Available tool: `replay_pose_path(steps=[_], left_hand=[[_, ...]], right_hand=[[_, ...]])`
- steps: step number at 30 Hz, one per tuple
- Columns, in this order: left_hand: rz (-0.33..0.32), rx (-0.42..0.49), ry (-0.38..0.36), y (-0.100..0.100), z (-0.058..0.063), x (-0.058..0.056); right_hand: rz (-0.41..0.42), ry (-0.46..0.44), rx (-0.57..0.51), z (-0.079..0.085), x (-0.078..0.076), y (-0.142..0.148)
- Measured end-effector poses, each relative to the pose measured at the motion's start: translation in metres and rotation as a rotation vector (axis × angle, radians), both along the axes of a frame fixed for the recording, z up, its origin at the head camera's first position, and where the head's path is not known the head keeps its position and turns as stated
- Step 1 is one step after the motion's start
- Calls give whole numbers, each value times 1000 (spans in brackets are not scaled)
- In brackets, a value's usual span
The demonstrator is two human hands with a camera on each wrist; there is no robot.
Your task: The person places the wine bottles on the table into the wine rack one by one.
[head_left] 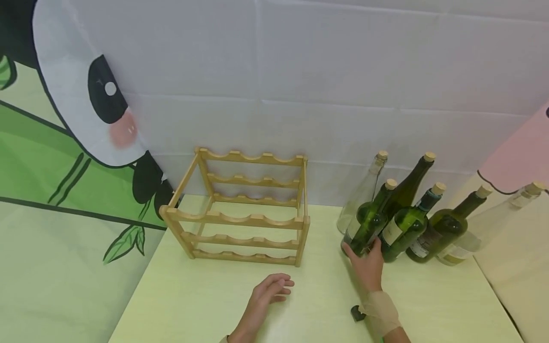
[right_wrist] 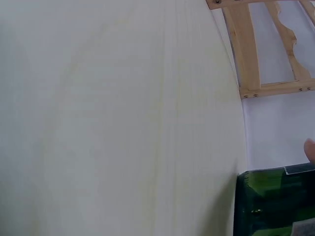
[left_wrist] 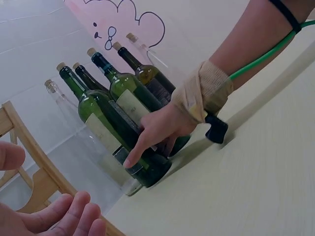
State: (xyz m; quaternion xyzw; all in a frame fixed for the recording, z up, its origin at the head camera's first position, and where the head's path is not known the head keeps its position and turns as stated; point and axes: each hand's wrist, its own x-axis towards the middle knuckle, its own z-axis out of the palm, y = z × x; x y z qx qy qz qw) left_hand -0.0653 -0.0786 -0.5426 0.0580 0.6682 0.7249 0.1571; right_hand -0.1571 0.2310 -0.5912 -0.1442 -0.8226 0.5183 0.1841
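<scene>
Green bottle (head_left: 370,220) is beside other corked bottles (head_left: 406,230), on the right side of the table (head_left: 197,305); the right hand (head_left: 368,267) holds it low, between thumb and fingers. The left hand (head_left: 267,296), near the wooden rack (head_left: 236,220), has relaxed fingers.

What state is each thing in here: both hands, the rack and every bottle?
Left hand: fingers loosely bent, holding nothing
Right hand: gripping the front green bottle low down
Front green bottle: corked, upright, gripped
Back green bottle: corked, upright
Middle green bottle: corked, upright
Rightmost green bottle: corked, upright
Left clear bottle: corked, upright
Right clear bottle: corked, upright
Wooden rack: assembled, upright
</scene>
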Motion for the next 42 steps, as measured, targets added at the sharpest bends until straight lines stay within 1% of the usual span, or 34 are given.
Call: replay_pose_path(steps=[4, 7, 15, 19, 26, 31, 38, 42], left_hand=[[-16, 3, -3, 4, 2, 1], [-23, 9, -3, 7, 3, 1], [-52, -2, 6, 10, 6, 1], [-61, 5, 4, 11, 6, 1], [-71, 9, -10, 11, 3, 1], [-72, 9, -15, 10, 4, 1], [-76, 8, -15, 8, 6, 1], [-79, 7, -17, 7, 6, 1]], right_hand=[[-25, -27, 15, -3, -7, 1], [-38, -26, 23, -3, -9, 1], [-57, 48, 57, -2, -14, 3], [-50, 79, 56, -3, -14, 4], [-34, 87, 47, -6, -13, 7], [-22, 89, 50, -5, -11, 8], [-14, 100, 83, -5, -6, 9], [-1, 87, 92, -6, -4, 10]])
